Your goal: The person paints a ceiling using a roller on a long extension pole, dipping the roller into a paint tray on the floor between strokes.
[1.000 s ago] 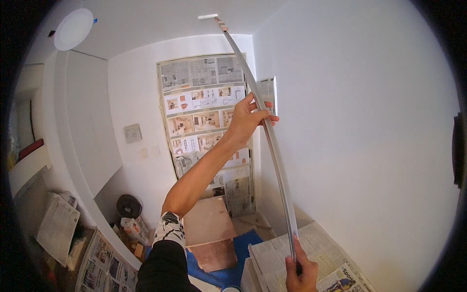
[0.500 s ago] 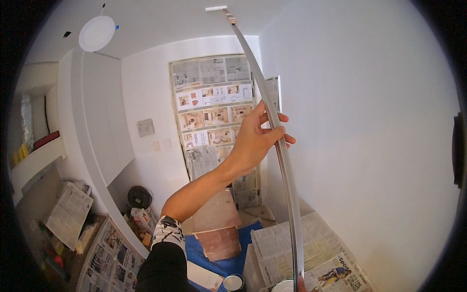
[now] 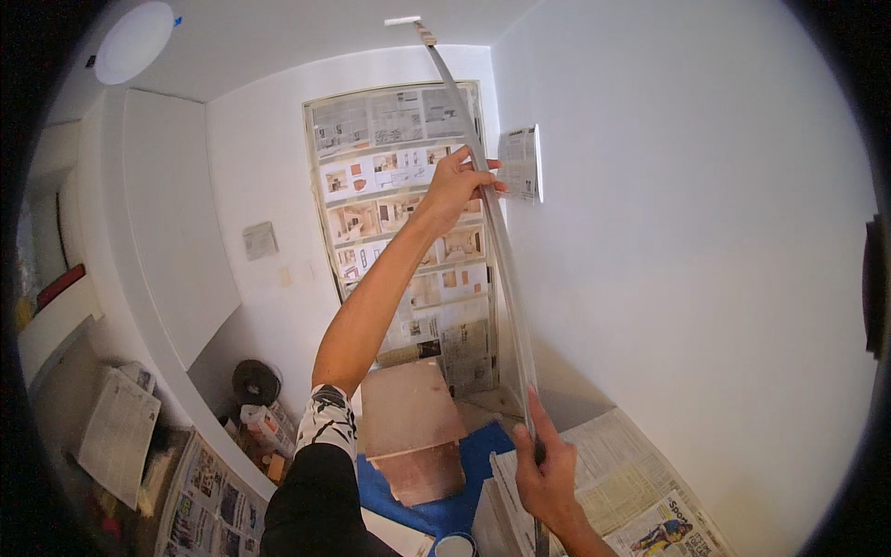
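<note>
A long grey metal pole (image 3: 501, 241) slants up to the ceiling, with both my hands on it. My left hand (image 3: 455, 190) is closed round its upper part, the thumb and fingers on either side. Lower down, my right hand (image 3: 548, 469) grips the same pole near its bottom end. Tan wrapping (image 3: 424, 33) binds the tip to a slim white head (image 3: 403, 20), which lies at the ceiling; whether it is a paint roller or a pad is too small to tell.
Newspaper covers the door (image 3: 399, 223) and a low surface (image 3: 640, 464) at the right. Boxy reddish-brown furniture (image 3: 413, 408) stands on a blue sheet (image 3: 483, 446). An open can (image 3: 455, 546) sits at the lower edge. A round ceiling light (image 3: 135, 42) hangs at upper left, above white cabinets (image 3: 172, 213).
My left hand is farther up in the picture, the arm stretched out more. My right hand has come up into view along the lower pole. The head's view has shifted slightly.
</note>
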`<state>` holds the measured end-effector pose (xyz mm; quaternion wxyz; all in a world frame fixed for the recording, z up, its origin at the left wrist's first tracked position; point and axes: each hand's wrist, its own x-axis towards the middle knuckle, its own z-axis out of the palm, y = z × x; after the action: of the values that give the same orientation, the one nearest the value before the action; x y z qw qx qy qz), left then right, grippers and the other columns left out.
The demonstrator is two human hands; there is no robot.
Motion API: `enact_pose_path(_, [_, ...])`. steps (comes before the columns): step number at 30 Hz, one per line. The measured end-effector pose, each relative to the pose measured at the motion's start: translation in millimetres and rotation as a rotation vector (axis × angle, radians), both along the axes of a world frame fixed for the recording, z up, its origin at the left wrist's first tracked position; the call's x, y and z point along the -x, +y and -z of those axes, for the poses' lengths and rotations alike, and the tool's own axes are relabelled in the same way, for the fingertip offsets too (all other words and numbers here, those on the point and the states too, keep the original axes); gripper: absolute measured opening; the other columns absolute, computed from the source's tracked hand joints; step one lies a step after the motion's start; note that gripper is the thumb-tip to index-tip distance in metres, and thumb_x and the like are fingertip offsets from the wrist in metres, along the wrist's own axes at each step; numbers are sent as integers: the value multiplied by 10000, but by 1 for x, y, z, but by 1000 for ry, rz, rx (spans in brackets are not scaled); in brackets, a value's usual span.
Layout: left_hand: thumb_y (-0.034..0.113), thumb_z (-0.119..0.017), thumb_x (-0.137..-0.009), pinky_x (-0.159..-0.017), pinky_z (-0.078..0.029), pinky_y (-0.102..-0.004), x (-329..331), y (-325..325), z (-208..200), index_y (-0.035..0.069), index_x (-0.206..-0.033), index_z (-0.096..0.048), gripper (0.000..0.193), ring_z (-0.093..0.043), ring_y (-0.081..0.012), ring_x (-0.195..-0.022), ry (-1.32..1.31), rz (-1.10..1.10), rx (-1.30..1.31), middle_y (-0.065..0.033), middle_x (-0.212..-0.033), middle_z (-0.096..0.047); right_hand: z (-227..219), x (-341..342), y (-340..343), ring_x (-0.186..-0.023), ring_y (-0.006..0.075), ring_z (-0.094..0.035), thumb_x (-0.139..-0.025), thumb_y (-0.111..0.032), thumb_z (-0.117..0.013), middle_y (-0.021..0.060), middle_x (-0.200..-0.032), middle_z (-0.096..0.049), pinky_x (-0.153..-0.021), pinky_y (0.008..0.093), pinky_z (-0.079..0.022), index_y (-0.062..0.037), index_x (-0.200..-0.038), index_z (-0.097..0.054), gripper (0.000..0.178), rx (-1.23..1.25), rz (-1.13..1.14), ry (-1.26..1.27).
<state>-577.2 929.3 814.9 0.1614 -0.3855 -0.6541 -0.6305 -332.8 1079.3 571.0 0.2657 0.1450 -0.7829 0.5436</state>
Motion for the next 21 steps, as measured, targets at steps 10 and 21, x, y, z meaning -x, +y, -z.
enact_pose_path(10, [-80,-566,-807,-724,-587,-337,196,-50,-43,-119,-1227,-450,438,-685,-264,-856,-82,0,-24,-182,-1159,-572,-28,195,-49,-437,153,-411,-987,-229,-506,156,-502,-440,-470,341,-402,-100,-1431,-434,467,19,7,191])
enact_pose_path(21, [-41,-594,-808,-819,-578,-361,302,-45,-45,-109,-1293,-406,524,-680,-293,-934,-153,-27,21,-177,-1206,-568,-31,287,-37,-745,166,-508,-999,-230,-488,213,-1025,-629,-678,322,-439,-96,-1429,-434,454,64,-40,214])
